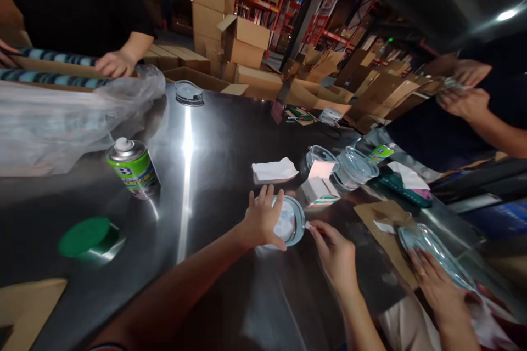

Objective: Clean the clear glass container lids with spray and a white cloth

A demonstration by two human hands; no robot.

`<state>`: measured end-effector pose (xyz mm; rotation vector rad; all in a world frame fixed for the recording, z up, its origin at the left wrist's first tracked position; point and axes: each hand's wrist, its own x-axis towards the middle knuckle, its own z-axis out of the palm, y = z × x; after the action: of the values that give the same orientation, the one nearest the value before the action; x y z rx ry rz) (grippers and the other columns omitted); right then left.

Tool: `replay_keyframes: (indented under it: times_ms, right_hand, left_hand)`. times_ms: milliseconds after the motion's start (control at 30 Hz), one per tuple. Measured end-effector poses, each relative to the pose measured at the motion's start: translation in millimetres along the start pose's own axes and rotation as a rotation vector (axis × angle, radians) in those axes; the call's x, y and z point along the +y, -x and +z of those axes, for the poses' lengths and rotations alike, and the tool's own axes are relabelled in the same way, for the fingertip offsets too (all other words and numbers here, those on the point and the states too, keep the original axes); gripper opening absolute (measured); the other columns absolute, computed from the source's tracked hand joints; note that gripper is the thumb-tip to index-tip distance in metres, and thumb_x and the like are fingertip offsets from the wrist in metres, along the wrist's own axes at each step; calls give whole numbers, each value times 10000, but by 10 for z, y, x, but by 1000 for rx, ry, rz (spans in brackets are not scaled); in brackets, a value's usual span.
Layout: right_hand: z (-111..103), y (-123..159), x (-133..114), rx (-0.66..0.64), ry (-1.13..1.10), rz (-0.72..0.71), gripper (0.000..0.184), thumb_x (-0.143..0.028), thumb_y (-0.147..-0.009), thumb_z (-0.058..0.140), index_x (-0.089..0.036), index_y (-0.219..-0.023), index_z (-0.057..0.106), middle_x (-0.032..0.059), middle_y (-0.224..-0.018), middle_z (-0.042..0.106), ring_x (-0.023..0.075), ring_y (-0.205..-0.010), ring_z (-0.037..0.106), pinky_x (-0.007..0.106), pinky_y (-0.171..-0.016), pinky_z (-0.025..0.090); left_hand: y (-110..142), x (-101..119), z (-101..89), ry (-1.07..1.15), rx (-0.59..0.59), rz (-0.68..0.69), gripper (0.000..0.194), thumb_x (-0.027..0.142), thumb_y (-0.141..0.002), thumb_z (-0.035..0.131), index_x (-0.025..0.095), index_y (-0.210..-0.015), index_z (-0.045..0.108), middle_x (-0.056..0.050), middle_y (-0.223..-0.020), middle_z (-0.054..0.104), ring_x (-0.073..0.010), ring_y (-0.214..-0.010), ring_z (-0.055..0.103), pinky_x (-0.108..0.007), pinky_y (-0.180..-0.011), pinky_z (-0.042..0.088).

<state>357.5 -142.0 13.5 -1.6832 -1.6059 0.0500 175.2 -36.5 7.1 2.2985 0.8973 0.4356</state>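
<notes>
A round clear container or lid (300, 218) with a white printed label inside its rim lies on the shiny metal table. Fingers spread, my left hand (262, 219) rests flat across its left part and hides that side. At the right edge of the rim, my right hand (335, 252) pinches a small white piece (308, 225), perhaps paper or tissue, between thumb and fingertip. Just beyond stand a small white box (320, 192) with its flap up and a folded white cloth or tissue (275, 170).
A green spray can (134, 167) and a green cap (87, 237) stand at left. Clear containers (356, 164) are stacked at right. A co-worker's hand (440, 285) touches another clear container (442, 255). Other people work at far left and far right. Cardboard boxes (247, 38) fill the back.
</notes>
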Motion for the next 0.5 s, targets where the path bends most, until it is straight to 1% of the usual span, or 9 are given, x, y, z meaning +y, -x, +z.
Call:
replay_keyframes:
  times_ms: [100, 167, 300, 400, 500]
  right_hand:
    - [96, -9, 11, -60, 49, -73, 197, -308, -904, 522, -204, -844, 679, 79, -832, 680, 228, -785, 628, 351, -704, 498]
    - [162, -42, -9, -115, 86, -124, 208, -264, -910, 490, -205, -855, 682, 83, -829, 658, 230, -795, 601, 354, -700, 491]
    - [266, -125, -64, -244, 186, -210, 219, -184, -903, 453, -202, -906, 672, 88, -833, 624, 238, -800, 567, 353, -697, 473]
    - [306, -166, -80, -340, 250, -268, 201, -171, -907, 458, -189, -853, 651, 78, -802, 608, 225, -766, 561, 329, -681, 466]
    - [328, -210, -60, -394, 310, -313, 206, -179, -918, 457, -177, -821, 639, 78, -788, 602, 220, -749, 553, 326, -685, 454]
  left_hand:
    - [1, -34, 102, -163, 14, 19, 1291, 645, -515, 770, 72, -1498, 159, -309, -1535, 161, -446, -1430, 122, -704, -1081, 47]
    - [13, -49, 142, -219, 31, 19, 1317, 719, -501, 733, 84, -1501, 156, -303, -1524, 216, -427, -1423, 181, -671, -1105, 55]
    - [31, -71, 202, -264, 74, 31, 1319, 739, -498, 721, 102, -1504, 153, -291, -1498, 298, -408, -1395, 265, -644, -1108, 137]
    - [38, -83, 233, -271, 122, 53, 1295, 713, -505, 735, 94, -1497, 177, -279, -1479, 344, -402, -1369, 308, -626, -1101, 178]
    - [43, -83, 243, -280, 161, 75, 1279, 693, -506, 745, 82, -1489, 199, -277, -1453, 382, -400, -1340, 342, -608, -1089, 205]
